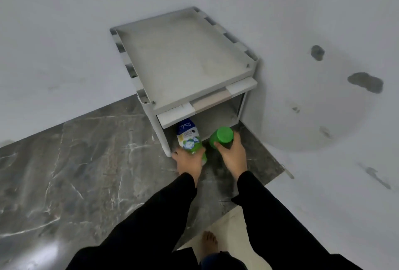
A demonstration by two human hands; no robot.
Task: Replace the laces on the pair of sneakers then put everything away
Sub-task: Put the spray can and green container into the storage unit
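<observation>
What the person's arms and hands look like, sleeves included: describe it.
Long, loose black sleeves cover both arms to the wrists: left sleeve, right sleeve. The left hand and right hand are bare; no gloves, watch or rings show.

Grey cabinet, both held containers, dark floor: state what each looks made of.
Grey cabinet: likely moulded plastic, matte; ribbed sides, rounded corners. White bottle in the left hand: probably plastic, glossy printed label. Green container in the right hand: probably plastic, uniform colour, soft sheen. Dark floor: polished stone or stone-look tile; white veins, bright glare.
</observation>
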